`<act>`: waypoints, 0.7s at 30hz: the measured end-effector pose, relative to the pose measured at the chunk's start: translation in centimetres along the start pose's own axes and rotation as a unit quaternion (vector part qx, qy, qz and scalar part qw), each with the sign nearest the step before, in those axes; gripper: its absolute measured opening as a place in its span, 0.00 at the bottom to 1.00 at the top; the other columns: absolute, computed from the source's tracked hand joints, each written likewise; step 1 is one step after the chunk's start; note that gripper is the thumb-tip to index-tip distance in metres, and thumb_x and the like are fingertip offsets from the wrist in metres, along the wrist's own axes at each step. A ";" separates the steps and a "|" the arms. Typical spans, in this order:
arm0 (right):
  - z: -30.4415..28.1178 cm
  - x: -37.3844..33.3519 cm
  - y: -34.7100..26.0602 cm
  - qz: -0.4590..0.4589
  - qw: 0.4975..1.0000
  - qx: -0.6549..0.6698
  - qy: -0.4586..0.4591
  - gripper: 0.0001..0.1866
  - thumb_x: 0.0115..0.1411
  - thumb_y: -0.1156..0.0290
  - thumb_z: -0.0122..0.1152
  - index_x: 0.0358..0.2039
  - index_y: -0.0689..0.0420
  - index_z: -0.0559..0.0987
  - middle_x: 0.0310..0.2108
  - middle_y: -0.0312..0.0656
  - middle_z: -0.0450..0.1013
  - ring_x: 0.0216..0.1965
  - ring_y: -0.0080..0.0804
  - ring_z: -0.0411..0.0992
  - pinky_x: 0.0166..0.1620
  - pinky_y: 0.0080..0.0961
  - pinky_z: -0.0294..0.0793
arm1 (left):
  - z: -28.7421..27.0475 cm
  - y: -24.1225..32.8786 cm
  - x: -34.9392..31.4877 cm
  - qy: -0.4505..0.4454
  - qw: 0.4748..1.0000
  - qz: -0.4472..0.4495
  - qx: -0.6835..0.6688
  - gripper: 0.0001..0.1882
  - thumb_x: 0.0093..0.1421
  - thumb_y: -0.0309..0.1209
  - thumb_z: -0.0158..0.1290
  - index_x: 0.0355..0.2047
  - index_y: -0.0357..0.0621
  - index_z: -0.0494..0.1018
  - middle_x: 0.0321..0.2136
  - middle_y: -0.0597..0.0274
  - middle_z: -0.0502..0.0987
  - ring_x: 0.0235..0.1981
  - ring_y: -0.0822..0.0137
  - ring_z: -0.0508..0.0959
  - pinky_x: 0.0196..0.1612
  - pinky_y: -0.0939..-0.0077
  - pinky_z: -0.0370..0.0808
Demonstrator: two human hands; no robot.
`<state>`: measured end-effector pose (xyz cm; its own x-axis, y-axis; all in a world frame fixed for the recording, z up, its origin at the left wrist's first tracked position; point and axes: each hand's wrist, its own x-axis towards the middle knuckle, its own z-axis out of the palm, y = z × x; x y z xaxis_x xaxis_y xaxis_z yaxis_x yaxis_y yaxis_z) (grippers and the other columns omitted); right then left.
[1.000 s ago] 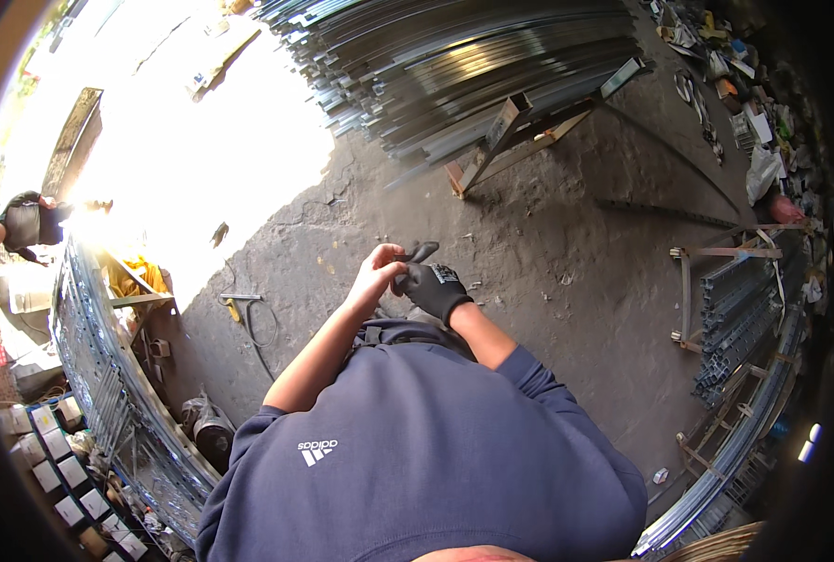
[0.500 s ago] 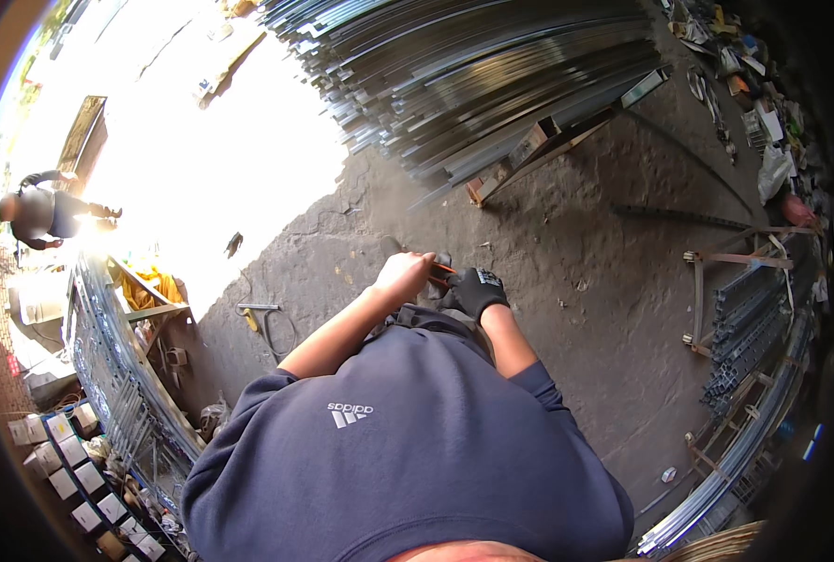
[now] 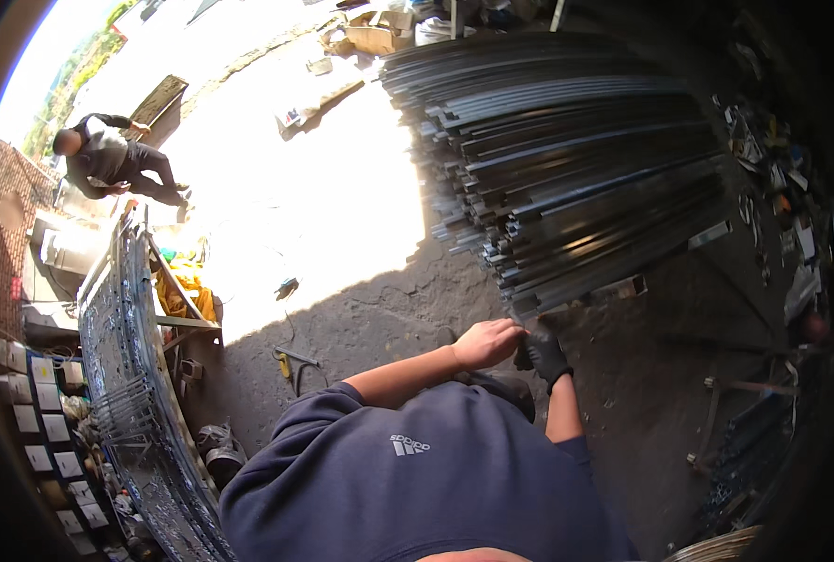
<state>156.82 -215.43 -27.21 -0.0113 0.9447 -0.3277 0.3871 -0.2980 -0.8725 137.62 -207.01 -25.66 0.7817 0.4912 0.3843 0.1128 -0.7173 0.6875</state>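
My bare left hand [image 3: 488, 344] is closed in front of my body, fingers curled toward the right. Against its fingertips is my right hand [image 3: 548, 359], in a black work glove, with its fingers bent inward. Whatever lies between the two hands is too dark and covered to make out. Just beyond them, the near edge of a big stack of metal profiles [image 3: 576, 201] begins; I cannot tell whether either hand touches it.
A person [image 3: 108, 159] walks in the sunlit area at far left. A metal rack [image 3: 126, 356] and shelves of white boxes [image 3: 53, 426] line the left side. A yellow-handled tool [image 3: 286, 365] lies on the concrete floor. Clutter [image 3: 773, 169] runs along the right.
The view has swung, bringing the profile stack closer to my hands. The black-and-orange item seen between my hands is now hidden. The person at far left shows more fully, mid-stride.
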 end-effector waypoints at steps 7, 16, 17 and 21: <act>3.0 4.8 -0.8 0.149 0.986 -0.009 -0.069 0.14 0.57 0.64 0.55 0.24 0.63 0.78 0.17 0.43 0.74 0.19 0.31 0.74 0.25 0.31 0.71 | 0.5 -5.6 0.6 -0.181 0.956 -0.228 0.019 0.06 0.49 0.27 0.53 0.27 0.39 0.74 0.27 0.53 0.75 0.32 0.55 0.77 0.32 0.66 0.71; 4.6 10.6 -6.8 -0.300 0.855 -0.417 -0.074 0.04 0.51 0.71 0.60 0.23 0.56 0.79 0.23 0.47 0.74 0.25 0.41 0.74 0.29 0.39 0.73 | -4.1 -8.3 2.6 0.290 0.730 -0.461 -0.413 0.11 0.46 0.17 0.46 0.32 0.36 0.73 0.18 0.59 0.71 0.19 0.64 0.72 0.19 0.70 0.65; 5.1 11.4 -7.6 -0.382 0.787 -0.485 0.000 0.05 0.50 0.70 0.60 0.22 0.56 0.78 0.23 0.47 0.74 0.26 0.40 0.74 0.30 0.40 0.73 | -3.7 -9.7 1.6 0.257 0.809 -0.426 -0.314 0.16 0.49 0.18 0.48 0.40 0.34 0.73 0.25 0.57 0.75 0.23 0.63 0.75 0.25 0.70 0.70; 6.1 12.4 -9.2 -0.457 0.757 -0.467 -0.007 0.05 0.49 0.66 0.57 0.22 0.52 0.78 0.25 0.49 0.75 0.28 0.47 0.75 0.31 0.45 0.72 | 0.6 -19.3 -1.4 0.253 0.652 -0.298 -0.650 0.19 0.61 0.29 0.45 0.53 0.39 0.67 0.43 0.56 0.74 0.42 0.61 0.75 0.43 0.72 0.72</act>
<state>147.50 -201.82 -25.44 -0.6749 0.6949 0.2482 0.6950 0.7116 -0.1028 134.74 -194.17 -39.82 0.4974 0.8272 -0.2613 -0.5673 0.5381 0.6234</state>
